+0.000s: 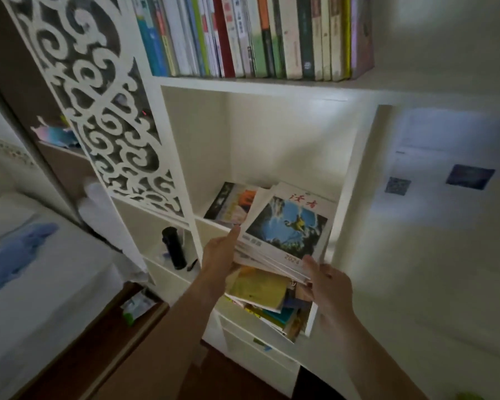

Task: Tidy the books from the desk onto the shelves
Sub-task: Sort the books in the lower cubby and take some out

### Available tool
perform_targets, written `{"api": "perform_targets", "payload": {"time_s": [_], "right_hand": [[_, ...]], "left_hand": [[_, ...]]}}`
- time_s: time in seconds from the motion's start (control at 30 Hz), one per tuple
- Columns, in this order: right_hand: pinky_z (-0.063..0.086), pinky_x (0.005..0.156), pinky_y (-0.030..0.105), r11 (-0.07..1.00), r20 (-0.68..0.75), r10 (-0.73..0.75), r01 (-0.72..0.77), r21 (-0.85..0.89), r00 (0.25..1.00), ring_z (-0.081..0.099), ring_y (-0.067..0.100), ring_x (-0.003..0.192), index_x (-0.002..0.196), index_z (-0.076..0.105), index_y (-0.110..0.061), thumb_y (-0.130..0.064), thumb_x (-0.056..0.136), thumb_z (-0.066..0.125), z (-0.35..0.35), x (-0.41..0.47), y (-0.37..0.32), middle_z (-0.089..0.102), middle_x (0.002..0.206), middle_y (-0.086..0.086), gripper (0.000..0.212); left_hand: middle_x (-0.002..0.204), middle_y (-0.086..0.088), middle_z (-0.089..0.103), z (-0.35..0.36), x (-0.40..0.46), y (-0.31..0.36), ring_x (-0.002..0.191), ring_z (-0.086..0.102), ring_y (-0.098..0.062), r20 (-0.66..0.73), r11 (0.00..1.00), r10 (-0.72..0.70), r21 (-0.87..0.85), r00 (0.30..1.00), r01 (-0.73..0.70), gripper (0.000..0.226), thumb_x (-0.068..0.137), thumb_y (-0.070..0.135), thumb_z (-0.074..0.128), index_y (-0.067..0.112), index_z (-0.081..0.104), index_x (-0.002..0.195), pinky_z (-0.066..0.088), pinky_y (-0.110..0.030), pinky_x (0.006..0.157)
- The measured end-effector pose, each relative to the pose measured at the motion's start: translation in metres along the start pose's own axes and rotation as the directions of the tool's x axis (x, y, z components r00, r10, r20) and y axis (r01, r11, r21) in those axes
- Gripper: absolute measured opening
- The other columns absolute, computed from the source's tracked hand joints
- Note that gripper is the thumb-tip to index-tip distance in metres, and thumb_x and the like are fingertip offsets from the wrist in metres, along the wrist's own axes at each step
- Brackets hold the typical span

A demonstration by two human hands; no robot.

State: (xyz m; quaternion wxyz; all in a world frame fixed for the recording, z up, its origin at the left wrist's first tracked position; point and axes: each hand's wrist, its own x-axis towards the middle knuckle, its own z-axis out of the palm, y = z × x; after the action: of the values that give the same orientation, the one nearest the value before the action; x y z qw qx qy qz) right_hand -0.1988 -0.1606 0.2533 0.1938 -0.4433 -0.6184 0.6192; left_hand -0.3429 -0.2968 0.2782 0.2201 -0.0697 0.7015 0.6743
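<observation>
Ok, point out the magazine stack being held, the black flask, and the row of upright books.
magazine stack [286, 226]: head view, blue cover picture.
black flask [173, 248]: head view, middle of its body.
row of upright books [257, 36]: head view, spines on top shelf.

So the stack of magazines [283, 235] sat half inside the middle cubby [272, 140], left hand [218, 252] on its left edge, right hand [328, 287] at the near right corner. Another book [228, 203] lay behind it, upright books [251, 36] on the shelf above, more books [269, 301] in the cubby below, a flask [173, 248] to the left.
</observation>
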Motion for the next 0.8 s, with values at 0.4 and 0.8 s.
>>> {"api": "perform_targets", "payload": {"time_s": [0.4, 0.8], "right_hand": [[0.055, 0.096, 0.049, 0.954, 0.42, 0.131, -0.229, 0.192, 0.898, 0.073, 0.028, 0.103, 0.12, 0.067, -0.012, -0.017, 0.091, 0.069, -0.01, -0.024, -0.017, 0.076, 0.11, 0.007, 0.029], [0.057, 0.086, 0.035, 0.973, 0.276, -0.16, 0.103, 0.208, 0.948, 0.071, 0.013, 0.104, 0.125, 0.06, -0.035, 0.007, 0.078, 0.073, -0.033, -0.054, 0.001, 0.074, 0.113, -0.008, 0.065]], "left_hand": [[0.099, -0.007, 0.079, -0.047, 0.025, 0.006, 0.092, 0.075, -0.027, 0.469, 0.935, -0.101, 0.346, 0.878, -0.077, 0.048, 0.084, 0.04, 0.076, 0.018, 0.068, 0.126, 0.059, -0.048, 0.09], [0.134, 0.016, 0.063, -0.065, -0.063, -0.049, 0.127, 0.06, -0.006, 0.566, 0.872, 0.323, 0.133, 0.758, -0.47, 0.066, 0.096, 0.011, 0.068, 0.041, 0.037, 0.146, 0.055, -0.032, 0.101]]}}
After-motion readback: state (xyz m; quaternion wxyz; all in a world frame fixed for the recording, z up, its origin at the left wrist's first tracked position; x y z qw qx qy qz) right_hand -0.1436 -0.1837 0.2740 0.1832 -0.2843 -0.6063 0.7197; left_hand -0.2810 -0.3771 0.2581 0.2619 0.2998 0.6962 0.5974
